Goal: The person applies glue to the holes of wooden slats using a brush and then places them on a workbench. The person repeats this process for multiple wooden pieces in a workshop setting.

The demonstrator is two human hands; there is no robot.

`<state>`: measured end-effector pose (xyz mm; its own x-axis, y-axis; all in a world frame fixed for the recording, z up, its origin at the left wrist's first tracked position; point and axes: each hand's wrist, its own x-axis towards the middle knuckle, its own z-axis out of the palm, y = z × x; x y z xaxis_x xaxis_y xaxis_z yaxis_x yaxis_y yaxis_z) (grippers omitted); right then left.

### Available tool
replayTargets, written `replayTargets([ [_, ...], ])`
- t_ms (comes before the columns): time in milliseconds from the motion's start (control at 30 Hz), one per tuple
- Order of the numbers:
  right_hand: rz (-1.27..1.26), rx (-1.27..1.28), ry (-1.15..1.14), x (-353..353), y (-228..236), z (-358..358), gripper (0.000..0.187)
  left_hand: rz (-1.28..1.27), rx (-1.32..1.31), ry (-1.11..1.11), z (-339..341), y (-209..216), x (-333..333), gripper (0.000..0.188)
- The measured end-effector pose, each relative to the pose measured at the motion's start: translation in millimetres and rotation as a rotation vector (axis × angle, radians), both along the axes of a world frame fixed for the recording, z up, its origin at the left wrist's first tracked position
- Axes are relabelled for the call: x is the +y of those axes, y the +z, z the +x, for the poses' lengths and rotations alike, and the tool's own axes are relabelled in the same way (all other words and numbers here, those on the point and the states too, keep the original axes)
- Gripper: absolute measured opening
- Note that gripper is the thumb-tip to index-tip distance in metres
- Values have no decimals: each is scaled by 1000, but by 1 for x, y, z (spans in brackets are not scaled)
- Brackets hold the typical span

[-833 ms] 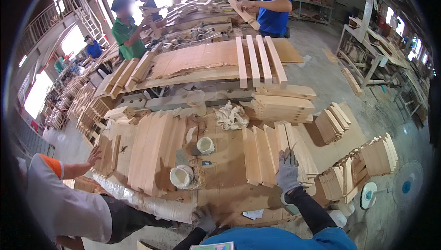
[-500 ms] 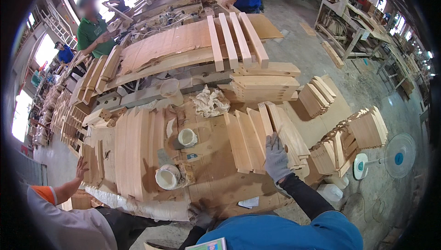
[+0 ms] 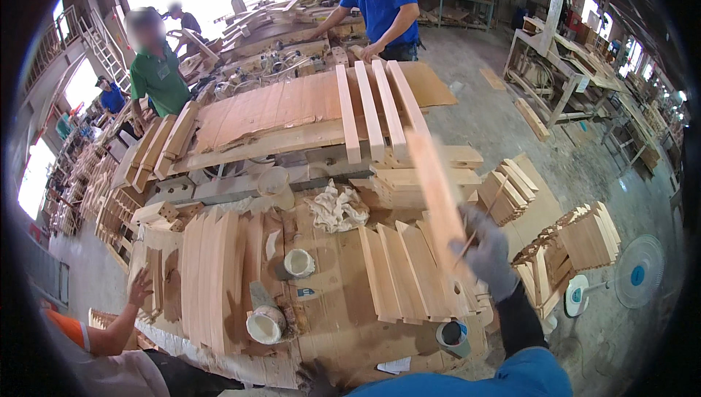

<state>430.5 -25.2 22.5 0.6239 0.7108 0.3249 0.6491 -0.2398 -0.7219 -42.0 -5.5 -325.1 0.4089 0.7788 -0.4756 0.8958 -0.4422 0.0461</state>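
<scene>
My right hand, in a grey glove, grips a pale wooden bar raised above the right part of the bench. A thin stick shows at its fingers. Beneath are several angled wooden pieces laid side by side. A cup with something dark in it stands at their near end. My left hand, dark-gloved and partly cut off by my body, rests at the bench's near edge with fingers apart. A white paper lies to its right.
Two pots of white paste stand mid-bench, near a crumpled cloth. Wooden bars lie left, by a co-worker's bare hand. Four-sided stacks and a fan stand right. Other people work beyond.
My right hand has lifted the wooden bar off the row and moved right. The cup with dark contents now shows. The view has tilted up slightly; my left hand appears lower.
</scene>
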Motion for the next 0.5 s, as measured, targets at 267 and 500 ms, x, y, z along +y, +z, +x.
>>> replayTargets([
  [267, -149, -410, -214, 167, 13, 212, 39, -15, -64, 7, 24, 45, 17, 101],
  [500, -234, -459, -161, 273, -17, 289, 29, -30, -24, 51, 34, 48, 20, 101],
])
